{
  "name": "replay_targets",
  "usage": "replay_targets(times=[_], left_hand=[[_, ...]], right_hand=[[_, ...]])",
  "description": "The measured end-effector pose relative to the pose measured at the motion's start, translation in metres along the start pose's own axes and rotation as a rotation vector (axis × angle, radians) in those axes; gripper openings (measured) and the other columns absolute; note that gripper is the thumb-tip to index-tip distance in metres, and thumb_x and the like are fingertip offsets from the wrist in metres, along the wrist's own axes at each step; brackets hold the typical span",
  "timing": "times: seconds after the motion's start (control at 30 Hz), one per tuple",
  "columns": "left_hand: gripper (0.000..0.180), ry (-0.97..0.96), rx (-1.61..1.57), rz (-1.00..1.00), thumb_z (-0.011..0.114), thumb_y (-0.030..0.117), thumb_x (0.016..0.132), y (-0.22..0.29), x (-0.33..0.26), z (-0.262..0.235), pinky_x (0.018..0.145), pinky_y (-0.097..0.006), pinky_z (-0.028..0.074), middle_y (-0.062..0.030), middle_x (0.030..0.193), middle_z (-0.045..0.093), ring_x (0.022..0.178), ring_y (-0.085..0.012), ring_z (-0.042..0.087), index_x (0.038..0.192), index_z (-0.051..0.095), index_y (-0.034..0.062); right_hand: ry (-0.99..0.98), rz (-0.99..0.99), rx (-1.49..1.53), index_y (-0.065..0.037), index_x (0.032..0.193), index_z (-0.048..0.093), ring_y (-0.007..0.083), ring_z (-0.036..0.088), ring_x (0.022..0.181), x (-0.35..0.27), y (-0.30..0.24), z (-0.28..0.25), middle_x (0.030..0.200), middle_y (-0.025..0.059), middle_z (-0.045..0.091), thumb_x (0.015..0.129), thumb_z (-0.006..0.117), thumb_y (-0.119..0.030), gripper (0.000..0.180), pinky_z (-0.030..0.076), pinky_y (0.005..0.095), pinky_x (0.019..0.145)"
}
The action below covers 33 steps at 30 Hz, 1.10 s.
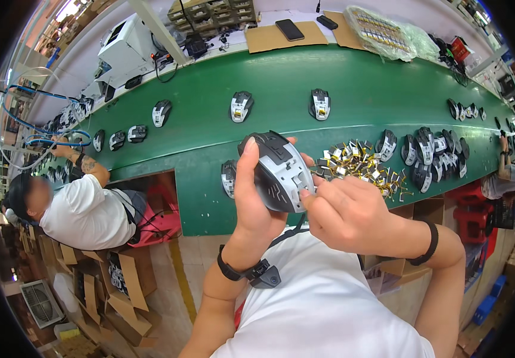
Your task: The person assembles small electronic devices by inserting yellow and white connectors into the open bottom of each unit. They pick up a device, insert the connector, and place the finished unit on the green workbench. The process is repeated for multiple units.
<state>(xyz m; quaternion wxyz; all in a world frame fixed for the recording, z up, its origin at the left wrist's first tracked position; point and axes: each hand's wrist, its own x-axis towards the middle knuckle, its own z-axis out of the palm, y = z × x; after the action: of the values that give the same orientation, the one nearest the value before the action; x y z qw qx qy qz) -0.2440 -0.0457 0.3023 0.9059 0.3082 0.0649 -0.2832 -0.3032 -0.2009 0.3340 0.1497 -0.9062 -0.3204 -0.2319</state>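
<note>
A black and silver computer mouse (282, 170) is gripped in my left hand (251, 200), tilted, with an open recess showing on its silver part. Against its lower right edge, the thumb and bent fingers of my right hand (350, 212) are pinched together. Whatever they hold, if anything, is hidden. Just beyond my right hand lies a loose pile of small silver battery packs (362, 164) with yellow tape and thin wires. Another mouse (228, 178) rests on the green bench, partly hidden behind my left hand.
Several mice stand spaced along the green work surface (204, 137); one mouse (319, 105) has a yellow-taped piece in it. More mice cluster (427, 152) at the right. A phone (290, 30) lies on cardboard at the back. A co-worker (84, 209) sits left, near open cartons (129, 298).
</note>
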Motion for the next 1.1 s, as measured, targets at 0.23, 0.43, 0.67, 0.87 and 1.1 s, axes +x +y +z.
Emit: replay_targets(times=[0.23,0.43,0.67,0.87,1.1], left_hand=[[0.066,-0.027,-0.012,-0.024,0.034,0.054,0.098,0.002,-0.003,0.004,0.071,-0.039,0.058,-0.0208,0.095,0.067,0.075,-0.0315,0.069,0.119,0.057,-0.0039],[0.056,-0.017,0.071,-0.082,0.044,0.05,0.098,-0.007,-0.002,-0.004,0.072,-0.032,0.055,-0.0138,0.095,0.066,0.08,-0.019,0.067,0.123,0.053,0.0003],[0.053,0.034,0.014,-0.113,0.045,0.046,0.099,-0.016,0.009,-0.025,0.073,-0.031,0.054,-0.013,0.093,0.067,0.079,-0.0188,0.066,0.122,0.054,-0.0004],[0.073,-0.022,-0.036,-0.026,0.037,0.06,0.095,0.009,0.007,-0.052,0.071,-0.043,0.059,-0.0197,0.103,0.064,0.083,-0.0344,0.069,0.131,0.049,-0.0025],[0.076,-0.081,-0.053,-0.003,0.037,0.061,0.093,0.021,0.001,-0.037,0.066,-0.044,0.059,-0.0211,0.105,0.063,0.089,-0.0325,0.068,0.133,0.046,-0.004]], right_hand=[[0.049,0.083,0.029,0.001,0.088,0.064,0.0168,0.059,0.059,-0.005,-0.009,0.003,0.072,0.0074,0.056,0.073,0.071,-0.008,0.019,0.043,0.0284,0.05],[0.029,0.21,0.215,-0.005,0.079,0.059,0.0208,0.059,0.054,-0.01,-0.006,0.013,0.077,0.0095,0.064,0.061,0.083,-0.008,0.03,0.044,0.0315,0.047],[-0.052,0.225,0.312,-0.005,0.081,0.059,0.0207,0.061,0.056,-0.013,-0.001,0.031,0.076,0.0074,0.063,0.064,0.083,-0.009,0.029,0.046,0.0314,0.048],[-0.243,0.479,0.764,-0.003,0.111,0.067,0.0149,0.067,0.074,0.008,0.015,0.006,0.087,0.0054,0.067,0.078,0.075,-0.002,0.034,0.053,0.0274,0.064],[0.232,0.934,1.375,0.004,0.12,0.054,0.0143,0.064,0.099,0.004,0.003,0.029,0.104,0.0115,0.068,0.092,0.061,0.002,0.029,0.051,0.0272,0.085]])
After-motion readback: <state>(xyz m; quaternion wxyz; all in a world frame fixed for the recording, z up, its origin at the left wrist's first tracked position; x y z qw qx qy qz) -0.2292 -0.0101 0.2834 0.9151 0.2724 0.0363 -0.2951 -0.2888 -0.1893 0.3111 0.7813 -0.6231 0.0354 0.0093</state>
